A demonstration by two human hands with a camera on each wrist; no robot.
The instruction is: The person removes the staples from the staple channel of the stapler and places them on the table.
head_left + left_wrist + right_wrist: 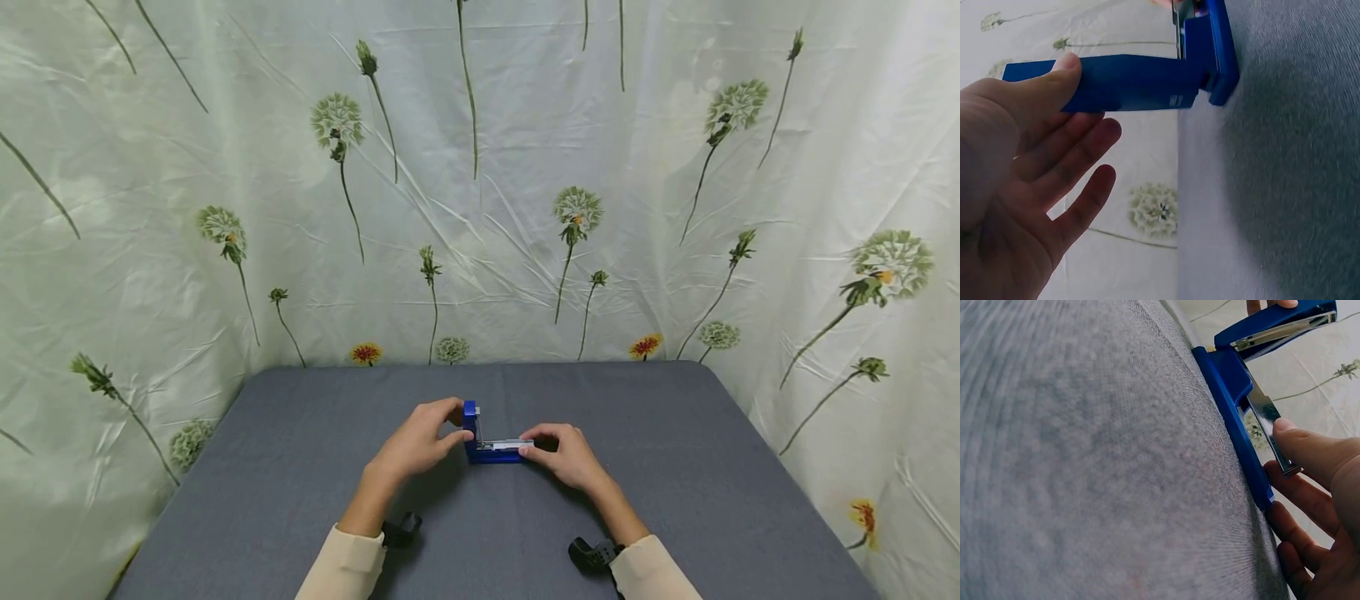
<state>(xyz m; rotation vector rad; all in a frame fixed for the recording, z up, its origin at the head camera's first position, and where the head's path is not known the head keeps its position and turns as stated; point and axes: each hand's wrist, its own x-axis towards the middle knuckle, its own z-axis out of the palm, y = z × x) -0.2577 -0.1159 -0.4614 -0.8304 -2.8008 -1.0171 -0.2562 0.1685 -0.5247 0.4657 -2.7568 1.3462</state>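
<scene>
A blue stapler (497, 457) rests on the table with its top arm swung up nearly upright, laying bare the metal staple channel (1264, 411). My left hand (415, 444) pinches the raised top arm (1135, 82) between thumb and fingers; in the left wrist view its other fingers are spread below. At the stapler's front end, my right hand (567, 457) grips the tip of the channel, thumb on one side and a finger on the other. More of its fingers touch the end of the blue base (1238, 444) in the right wrist view. Whether staples lie in the channel I cannot tell.
A dark grey cloth covers the table (300, 467). Behind and around it hangs a pale curtain (480, 217) printed with dandelions. Black straps (402, 529) are on both wrists, below the cream sleeves (345, 565).
</scene>
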